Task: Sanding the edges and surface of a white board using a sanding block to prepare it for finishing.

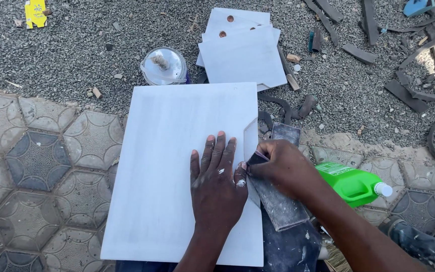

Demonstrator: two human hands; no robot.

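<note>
A large white painted board (pixel 172 151) lies flat on the paving in front of me. My left hand (pixel 217 181) rests flat on it, fingers spread and pointing away, with white flecks on the skin. My right hand (pixel 283 166) grips a dark grey strip of sandpaper (pixel 278 204) pressed against the notched right edge of the board. The strip runs from under the fingers down toward me, and another dark piece (pixel 285 132) shows just beyond the hand.
A stack of smaller white boards (pixel 242 55) lies on the gravel behind. A round tin with a white lid (pixel 163 65) stands at the big board's far edge. A green plastic bottle (pixel 353 184) lies to the right. Dark scrap strips (pixel 409 95) litter the gravel.
</note>
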